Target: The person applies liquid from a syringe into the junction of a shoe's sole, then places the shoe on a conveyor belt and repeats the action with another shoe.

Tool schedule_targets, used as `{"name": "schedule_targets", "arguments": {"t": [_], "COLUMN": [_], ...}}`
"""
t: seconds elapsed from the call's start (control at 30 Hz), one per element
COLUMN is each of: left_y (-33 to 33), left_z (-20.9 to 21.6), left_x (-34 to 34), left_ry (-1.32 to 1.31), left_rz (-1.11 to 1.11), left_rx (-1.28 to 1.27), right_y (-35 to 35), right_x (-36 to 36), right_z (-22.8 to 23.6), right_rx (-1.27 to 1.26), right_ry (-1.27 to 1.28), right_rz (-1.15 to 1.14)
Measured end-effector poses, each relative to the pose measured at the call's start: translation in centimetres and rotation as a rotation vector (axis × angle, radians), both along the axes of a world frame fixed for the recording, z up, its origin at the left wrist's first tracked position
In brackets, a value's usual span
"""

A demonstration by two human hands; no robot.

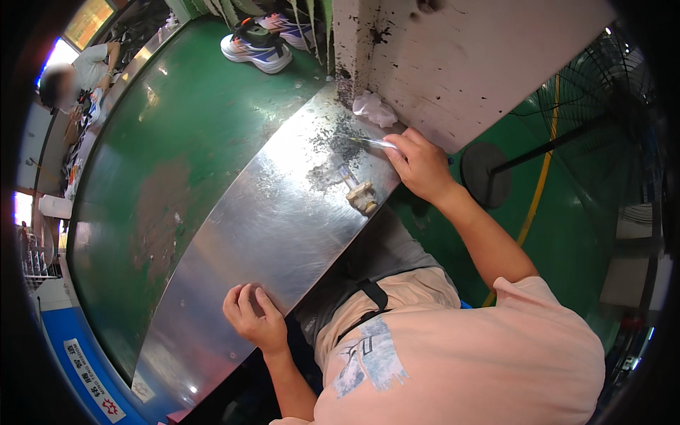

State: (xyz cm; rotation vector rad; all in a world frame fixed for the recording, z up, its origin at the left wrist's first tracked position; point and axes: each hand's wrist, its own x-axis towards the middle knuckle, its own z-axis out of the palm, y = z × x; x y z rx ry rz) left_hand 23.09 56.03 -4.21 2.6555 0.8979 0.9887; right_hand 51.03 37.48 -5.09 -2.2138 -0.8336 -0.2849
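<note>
My right hand (420, 164) pinches a slim, pale, pen-like tool (377, 142) with a thin yellowish tip, held over the dark-stained far part of the metal ledge (234, 234). I cannot tell its exact kind. Between my hands, near the ledge's front edge, lies a small cream-coloured lump (362, 197) beside a short clear piece (347, 176). A crumpled white wad (374, 108) sits just beyond my right hand, against the post. My left hand (256, 317) rests at the ledge's near edge, fingers loosely bent and apart, with nothing in it.
Past the ledge runs a wide green surface (163, 142) with worn patches. Sports shoes (258, 48) stand at its far end. A stained pale panel (453, 57) rises beyond my right hand. At right is a black fan stand (487, 174). Another person (85, 74) works far left.
</note>
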Motion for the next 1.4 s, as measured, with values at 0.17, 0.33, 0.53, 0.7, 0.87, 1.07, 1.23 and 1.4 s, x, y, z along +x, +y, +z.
{"name": "schedule_targets", "arguments": {"t": [0.17, 0.33, 0.53, 0.7, 0.87, 1.07, 1.23, 1.4], "left_y": [-0.9, -0.7, -6.0, -9.3, -6.0, -4.1, -2.8, -2.5], "left_z": [-1.1, 2.2, -2.6, -3.4, 0.4, 0.8, -0.4, -1.0], "left_x": [1.8, 2.4, 4.5, 5.9, 4.8, 2.2, 5.5, 5.4], "left_ry": [-0.026, -0.051, -0.092, -0.135, -0.164, -0.197, -0.226, -0.19], "left_rz": [0.043, 0.106, 0.034, 0.038, 0.021, -0.034, 0.03, 0.055], "left_rx": [-0.028, 0.1, -0.012, -0.087, -0.14, -0.151, -0.121, -0.129], "right_y": [-0.4, 2.3, -3.5, -6.2, -2.9, -6.2, -0.9, 3.3], "right_x": [3.0, 7.1, 8.5, 9.5, 7.2, 13.5, 13.9, 10.5], "right_z": [-0.9, 0.6, -0.6, -0.9, 3.4, -2.6, -1.7, -0.3], "right_rx": [-0.039, 0.084, -0.135, -0.307, -0.174, -0.085, -0.091, -0.103], "right_ry": [0.123, 0.131, 0.18, 0.185, 0.148, 0.02, 0.029, 0.082], "right_rz": [0.004, 0.073, 0.045, 0.042, 0.069, 0.106, 0.184, 0.253]}}
